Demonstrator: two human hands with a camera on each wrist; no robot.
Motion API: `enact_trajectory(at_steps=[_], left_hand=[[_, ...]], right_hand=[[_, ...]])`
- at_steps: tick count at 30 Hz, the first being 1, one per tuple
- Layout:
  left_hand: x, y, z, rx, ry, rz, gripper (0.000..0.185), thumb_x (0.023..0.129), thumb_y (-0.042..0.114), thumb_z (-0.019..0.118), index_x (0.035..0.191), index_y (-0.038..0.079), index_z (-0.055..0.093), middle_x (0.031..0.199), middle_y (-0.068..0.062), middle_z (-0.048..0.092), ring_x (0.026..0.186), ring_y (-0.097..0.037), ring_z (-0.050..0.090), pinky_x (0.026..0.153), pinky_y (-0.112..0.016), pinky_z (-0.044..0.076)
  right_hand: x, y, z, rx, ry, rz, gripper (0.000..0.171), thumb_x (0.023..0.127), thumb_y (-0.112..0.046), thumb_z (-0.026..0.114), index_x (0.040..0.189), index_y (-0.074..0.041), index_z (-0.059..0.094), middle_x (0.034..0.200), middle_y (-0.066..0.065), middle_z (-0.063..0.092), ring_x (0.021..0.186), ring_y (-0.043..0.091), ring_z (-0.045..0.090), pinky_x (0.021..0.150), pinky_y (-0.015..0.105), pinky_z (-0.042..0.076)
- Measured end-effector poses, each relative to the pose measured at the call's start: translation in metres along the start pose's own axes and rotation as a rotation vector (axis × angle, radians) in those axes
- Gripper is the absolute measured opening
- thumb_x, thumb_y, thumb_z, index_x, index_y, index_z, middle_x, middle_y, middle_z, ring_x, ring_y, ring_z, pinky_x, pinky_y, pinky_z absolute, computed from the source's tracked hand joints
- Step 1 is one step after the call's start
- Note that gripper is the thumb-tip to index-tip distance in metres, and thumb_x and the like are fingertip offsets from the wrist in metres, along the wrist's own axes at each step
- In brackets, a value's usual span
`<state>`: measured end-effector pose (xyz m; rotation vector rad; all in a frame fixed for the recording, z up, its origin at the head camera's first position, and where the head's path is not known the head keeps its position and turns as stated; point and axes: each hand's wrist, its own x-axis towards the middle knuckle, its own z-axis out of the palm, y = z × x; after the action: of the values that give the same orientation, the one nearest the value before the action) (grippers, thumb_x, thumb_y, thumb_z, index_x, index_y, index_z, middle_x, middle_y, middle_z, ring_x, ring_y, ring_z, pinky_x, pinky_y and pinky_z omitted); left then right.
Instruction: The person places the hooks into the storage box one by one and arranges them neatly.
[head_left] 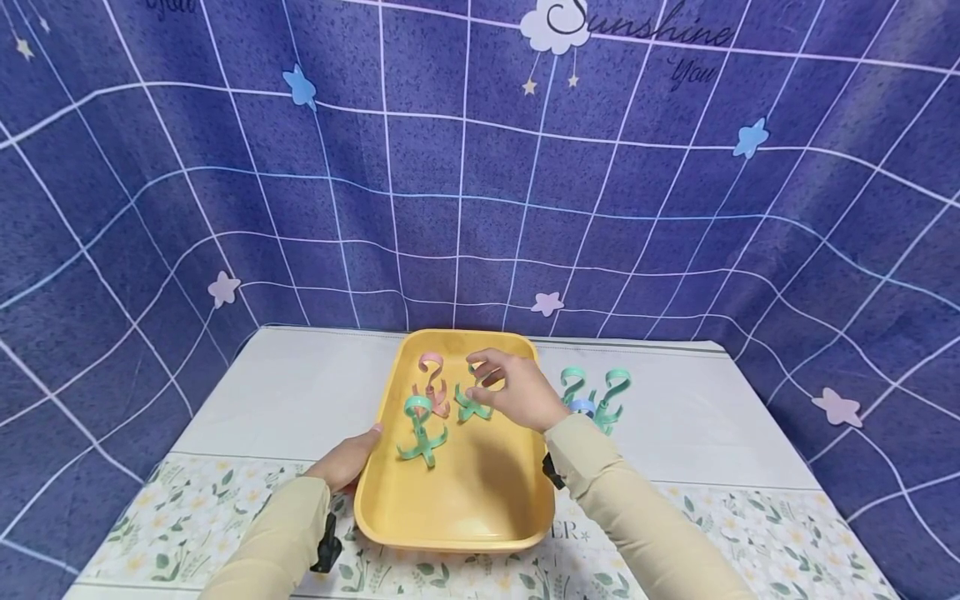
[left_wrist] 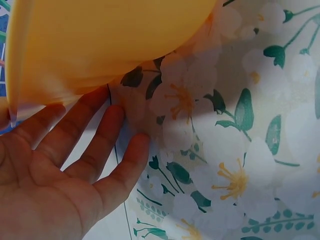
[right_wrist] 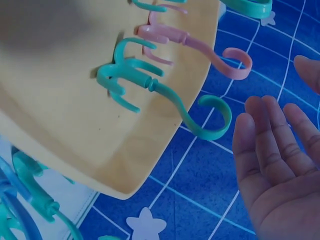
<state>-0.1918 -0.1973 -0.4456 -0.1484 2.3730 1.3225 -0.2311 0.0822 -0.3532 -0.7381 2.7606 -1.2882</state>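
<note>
The yellow tray (head_left: pixel 480 508) lies in front of me with a pink plastic hook (head_left: pixel 437 398) and two green hooks inside, each with a curled top and several splayed prongs. In the head view, my left hand (head_left: pixel 347 460) is at the tray's left edge. The left wrist view has its fingers (left_wrist: pixel 82 120) beneath the yellow rim, the thumb at the rim's other side. Over the tray's far right part, my right hand (head_left: pixel 517 390) is beside a standing green hook (right_wrist: pixel 132 75). Its fingers are parted from that hook's curl, holding nothing. The other green hook (head_left: pixel 423 442) stands nearer me.
Right of the tray, two more green hooks (head_left: pixel 617 383) and a blue hook (head_left: pixel 582 407) stand close together on the white table (head_left: pixel 697 425). A flowered cloth (head_left: pixel 217 508) covers the near side. A blue gridded curtain (head_left: pixel 480 167) rises behind.
</note>
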Motion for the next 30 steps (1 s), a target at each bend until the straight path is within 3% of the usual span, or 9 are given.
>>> enact_trajectory(at_steps=[12, 21, 30], left_hand=[[-0.003, 0.003, 0.001, -0.009, 0.003, 0.011, 0.064, 0.113, 0.042, 0.021, 0.136, -0.009, 0.052, 0.093, -0.010, 0.069, 0.079, -0.021, 0.069, 0.076, -0.039, 0.056], [-0.003, 0.001, 0.001, -0.022, 0.004, 0.010, 0.065, 0.113, 0.042, 0.020, 0.133, -0.009, 0.054, 0.090, -0.011, 0.070, 0.076, -0.023, 0.070, 0.071, -0.038, 0.057], [-0.005, 0.004, 0.002, 0.000, 0.009, 0.020, 0.065, 0.113, 0.043, 0.020, 0.135, -0.008, 0.054, 0.093, -0.010, 0.069, 0.080, -0.021, 0.069, 0.081, -0.040, 0.055]], right_hand=[[-0.010, 0.008, -0.014, 0.006, 0.057, 0.023, 0.040, 0.091, -0.013, 0.079, 0.129, -0.007, 0.067, 0.114, 0.010, 0.072, 0.101, 0.027, 0.069, 0.084, 0.040, 0.056], [-0.020, 0.013, -0.024, -0.018, 0.088, 0.060, 0.039, 0.091, -0.014, 0.079, 0.129, -0.010, 0.068, 0.112, 0.006, 0.072, 0.101, 0.024, 0.068, 0.086, 0.040, 0.056], [-0.029, 0.022, -0.033, -0.021, 0.111, 0.084, 0.039, 0.092, -0.016, 0.078, 0.129, -0.010, 0.067, 0.115, 0.005, 0.072, 0.103, 0.024, 0.068, 0.084, 0.039, 0.057]])
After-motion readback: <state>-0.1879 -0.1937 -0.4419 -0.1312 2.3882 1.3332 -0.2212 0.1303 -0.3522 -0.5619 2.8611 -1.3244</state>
